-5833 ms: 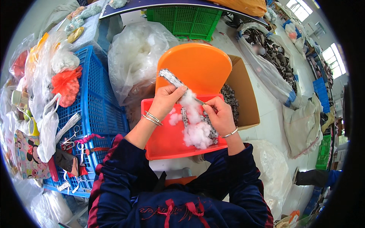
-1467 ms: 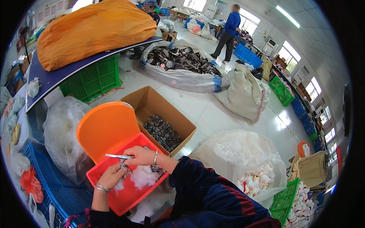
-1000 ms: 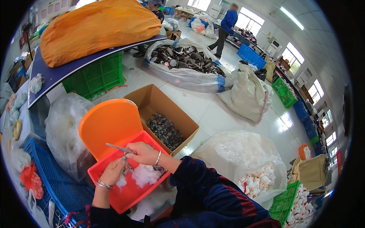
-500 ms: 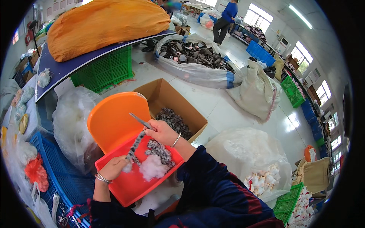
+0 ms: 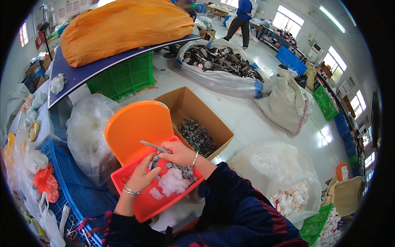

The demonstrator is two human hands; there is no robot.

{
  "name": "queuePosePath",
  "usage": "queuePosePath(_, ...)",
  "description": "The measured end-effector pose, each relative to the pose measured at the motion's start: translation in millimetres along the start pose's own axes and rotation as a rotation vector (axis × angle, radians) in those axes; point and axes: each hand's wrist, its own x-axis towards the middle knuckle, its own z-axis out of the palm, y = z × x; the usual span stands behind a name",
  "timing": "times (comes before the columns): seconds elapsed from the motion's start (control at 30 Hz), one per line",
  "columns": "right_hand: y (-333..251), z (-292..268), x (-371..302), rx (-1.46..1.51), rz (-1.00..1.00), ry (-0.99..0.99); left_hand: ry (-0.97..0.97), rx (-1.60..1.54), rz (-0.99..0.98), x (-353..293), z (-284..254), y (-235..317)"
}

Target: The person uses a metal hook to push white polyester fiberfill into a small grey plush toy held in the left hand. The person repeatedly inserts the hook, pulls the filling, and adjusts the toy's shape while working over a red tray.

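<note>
My right hand (image 5: 180, 153) is closed around a slim grey metal tool that looks like forceps (image 5: 151, 145), its tip pointing left. The closed fingers of my left hand (image 5: 142, 177) pinch a grey mottled plush strip (image 5: 155, 162), close against my right fingers, which partly hide it. Both hands are above a red plastic tray (image 5: 153, 210). Inside the tray lie a white clump of stuffing (image 5: 173, 182) and more grey mottled plush pieces (image 5: 188, 171).
Behind the tray stands an orange chair back (image 5: 138, 127), with a cardboard box (image 5: 220, 123) of grey plush beside it. Blue crates (image 5: 82, 193) flank my left; a clear bag (image 5: 302, 173) of white pieces sits right. Farther off are a blue table (image 5: 82, 84) and a walking person (image 5: 242, 18).
My left hand has moved up and right to meet my right hand, and the strip stretched between them is now bunched at the fingers. The view has shifted slightly; the far person has moved.
</note>
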Motion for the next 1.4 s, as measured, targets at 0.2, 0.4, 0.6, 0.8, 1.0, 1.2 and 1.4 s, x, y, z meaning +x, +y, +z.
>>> queuePosePath(0.2,6.6,-8.1,1.5,-0.009,-0.025,0.019,-0.296,-0.230,-0.237,-3.4,-8.4,2.2)
queuePosePath(0.4,14.4,-44.0,2.9,0.106,-0.009,0.246,-0.310,-0.151,-0.219,-9.5,-29.6,-5.7)
queuePosePath(0.6,13.2,-39.4,4.3,0.173,0.020,0.194,0.015,-0.332,-0.175,-4.0,-16.1,-4.2)
queuePosePath(0.8,11.8,-14.9,7.2,0.131,0.001,-0.076,0.138,0.225,-0.095,-2.3,-2.5,-12.9)
queuePosePath(1.0,14.6,-23.0,2.6,0.220,0.086,-0.033,-0.277,-0.156,-0.287,-2.3,-5.2,-20.0)
queuePosePath(1.2,9.9,-21.6,3.9,0.361,0.074,0.037,-0.155,-0.267,-0.264,-2.4,-0.2,9.2)
queuePosePath(1.4,11.4,-20.7,6.9,0.443,0.079,0.105,-0.417,-0.266,-0.322,-7.1,-4.7,-8.0)
